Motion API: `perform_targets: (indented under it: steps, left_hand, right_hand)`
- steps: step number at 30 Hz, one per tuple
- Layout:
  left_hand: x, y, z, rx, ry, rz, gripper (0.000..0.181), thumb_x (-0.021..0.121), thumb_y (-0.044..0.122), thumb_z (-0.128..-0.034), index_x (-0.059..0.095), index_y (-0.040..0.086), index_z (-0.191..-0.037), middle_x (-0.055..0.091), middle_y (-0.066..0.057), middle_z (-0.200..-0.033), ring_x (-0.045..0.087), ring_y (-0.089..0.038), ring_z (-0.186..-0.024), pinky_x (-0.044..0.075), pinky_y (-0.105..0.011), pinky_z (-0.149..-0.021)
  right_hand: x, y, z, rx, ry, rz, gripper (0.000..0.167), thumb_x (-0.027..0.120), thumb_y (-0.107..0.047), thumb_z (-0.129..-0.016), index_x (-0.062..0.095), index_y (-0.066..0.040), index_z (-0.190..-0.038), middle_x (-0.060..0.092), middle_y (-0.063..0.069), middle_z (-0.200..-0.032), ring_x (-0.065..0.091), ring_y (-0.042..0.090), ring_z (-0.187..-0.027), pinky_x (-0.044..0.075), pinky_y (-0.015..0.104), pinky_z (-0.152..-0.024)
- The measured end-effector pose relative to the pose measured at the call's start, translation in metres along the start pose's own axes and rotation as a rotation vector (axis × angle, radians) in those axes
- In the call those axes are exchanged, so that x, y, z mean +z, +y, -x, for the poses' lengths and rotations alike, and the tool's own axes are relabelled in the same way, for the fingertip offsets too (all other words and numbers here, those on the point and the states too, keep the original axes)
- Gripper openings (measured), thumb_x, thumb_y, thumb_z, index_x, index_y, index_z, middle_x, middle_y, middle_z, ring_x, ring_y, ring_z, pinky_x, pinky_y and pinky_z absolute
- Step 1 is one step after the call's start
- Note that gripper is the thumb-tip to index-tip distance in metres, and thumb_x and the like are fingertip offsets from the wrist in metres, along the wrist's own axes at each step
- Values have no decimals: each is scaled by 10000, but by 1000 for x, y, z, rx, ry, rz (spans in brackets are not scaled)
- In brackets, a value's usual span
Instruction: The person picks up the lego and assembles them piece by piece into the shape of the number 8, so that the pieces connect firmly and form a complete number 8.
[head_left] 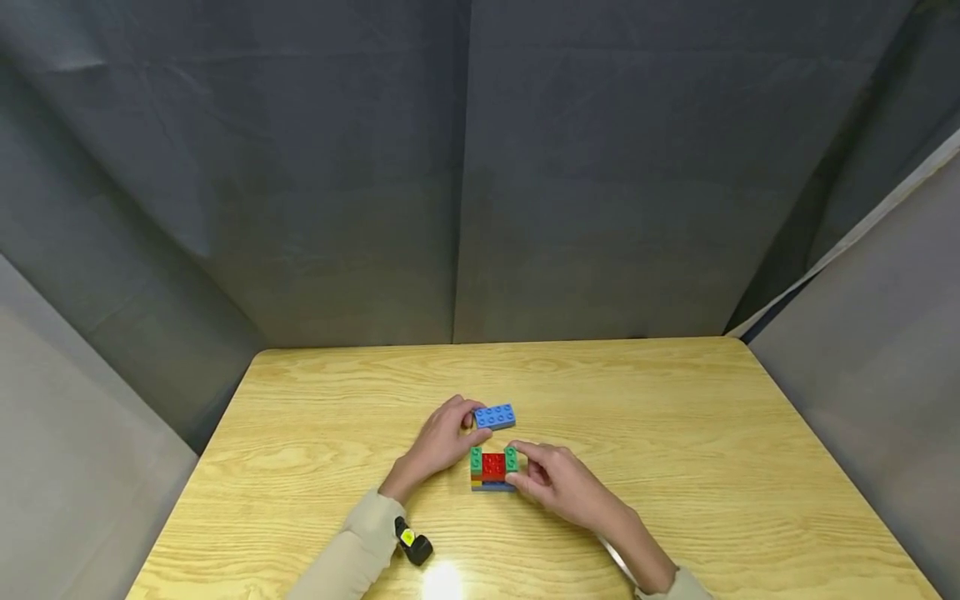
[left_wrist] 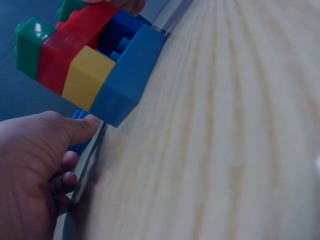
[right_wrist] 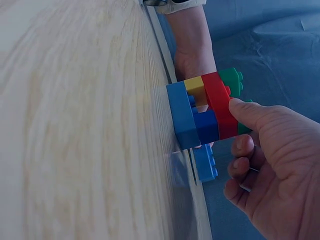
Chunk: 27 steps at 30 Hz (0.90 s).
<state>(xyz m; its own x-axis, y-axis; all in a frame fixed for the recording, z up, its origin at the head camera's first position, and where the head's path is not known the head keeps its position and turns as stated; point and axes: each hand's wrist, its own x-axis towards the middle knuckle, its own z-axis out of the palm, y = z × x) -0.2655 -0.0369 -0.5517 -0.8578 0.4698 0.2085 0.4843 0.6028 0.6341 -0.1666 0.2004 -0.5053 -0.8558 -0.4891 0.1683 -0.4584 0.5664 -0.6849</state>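
Observation:
A stack of toy building bricks (head_left: 492, 467) stands on the table, with a blue base, yellow and dark blue bricks above it, a red layer (right_wrist: 220, 107), and a green brick (head_left: 476, 460) at each end of the top. My right hand (head_left: 562, 483) pinches the stack's right end, thumb on the near side and index finger on the far side. Just beyond the stack lies a separate blue brick (head_left: 496, 416), studs up. My left hand (head_left: 442, 437) holds its left end between thumb and fingers. In the left wrist view, the thumb partly hides that brick.
The wood-grain table (head_left: 337, 392) extends around both hands. Dark grey curtains (head_left: 360, 208) hang behind its far edge, and paler panels (head_left: 67, 450) flank it. A black wrist device (head_left: 414, 542) sits on the left sleeve.

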Motion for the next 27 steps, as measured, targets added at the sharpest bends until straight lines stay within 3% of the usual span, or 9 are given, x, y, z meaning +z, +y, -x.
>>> perform_targets:
  steps: [7,15,22,27]
  left_hand:
    - [-3,2,6,-24,7,48,398,765,332,-974,679,177,-1331,537,-20,-921,453,-112,-790,357,-249,-676]
    - [-14,10,13,0,4,61,393,747,332,-988,672,178,-1341,535,3,-947,485,-132,-824,396,-258,-692]
    - [-24,15,20,0,-11,59,392,711,332,-1010,641,201,-1373,510,37,-983,492,-131,-866,417,-272,-714]
    - [-33,23,25,-1,-13,40,388,694,356,-1018,629,230,-1379,509,53,-993,492,-123,-867,428,-277,-711]
  right_hand:
    - [2,2,0,1,-5,-1,297,660,-370,-1038,678,-138,-1223,445,-130,-650,338,-24,-559,318,181,-527]
    - [1,0,0,8,0,0,308,665,-352,-1037,672,-123,-1242,444,-126,-652,333,-23,-563,314,182,-531]
    - [1,2,0,3,5,22,470,651,-375,-1041,649,-26,-1355,448,-139,-664,345,-28,-576,326,183,-542]
    - [1,2,0,6,2,27,495,645,-376,-1045,640,0,-1366,445,-140,-668,348,-25,-580,326,187,-542]
